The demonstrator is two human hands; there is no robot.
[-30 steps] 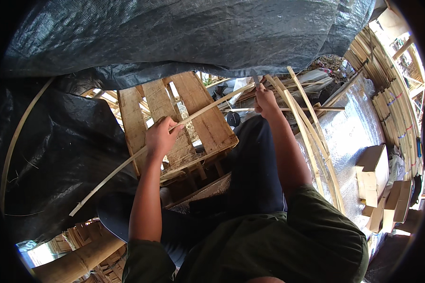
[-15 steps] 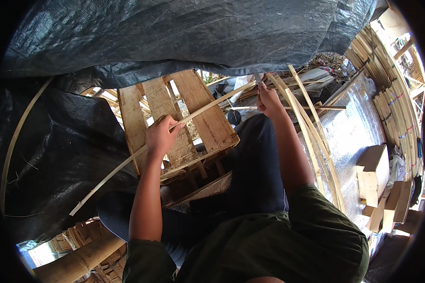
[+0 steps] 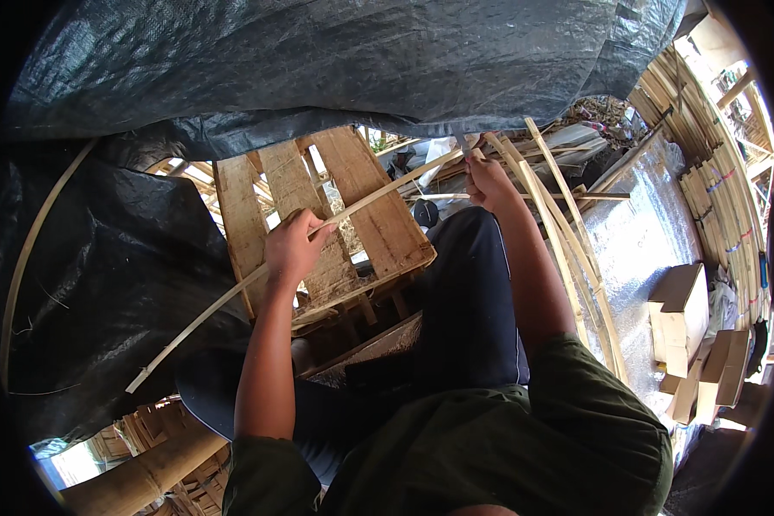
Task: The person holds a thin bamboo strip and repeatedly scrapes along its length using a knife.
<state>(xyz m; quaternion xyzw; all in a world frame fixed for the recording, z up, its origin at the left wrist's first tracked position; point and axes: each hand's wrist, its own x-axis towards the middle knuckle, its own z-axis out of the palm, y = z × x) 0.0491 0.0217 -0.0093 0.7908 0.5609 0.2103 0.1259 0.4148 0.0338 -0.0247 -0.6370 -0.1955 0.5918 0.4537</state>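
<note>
A long, thin bamboo strip [image 3: 383, 189] slants from the lower left up toward the middle right, its lower end curving down over the black sheeting. My left hand [image 3: 292, 244] is closed around the middle of the strip, above a slatted wooden pallet [image 3: 374, 211]. At the strip's far end, my right hand [image 3: 489, 182] grips a knife [image 3: 461, 138] whose grey blade points upward and touches or crosses the strip. My fingers cover the knife's handle. Several other bamboo strips [image 3: 568, 232] stand just right of my right hand.
Dark tarpaulin [image 3: 335, 64] hangs low across the far side, and black sheeting [image 3: 103, 258] spreads on the left. Silvery sheet [image 3: 654, 215], cardboard boxes [image 3: 681, 314] and bundled bamboo strips [image 3: 718, 193] are on the right. A thick bamboo pole [image 3: 146, 473] lies lower left.
My right hand has shifted slightly to the left, and the knife blade has moved a little with it. The left hand and the bamboo strip stay almost in place.
</note>
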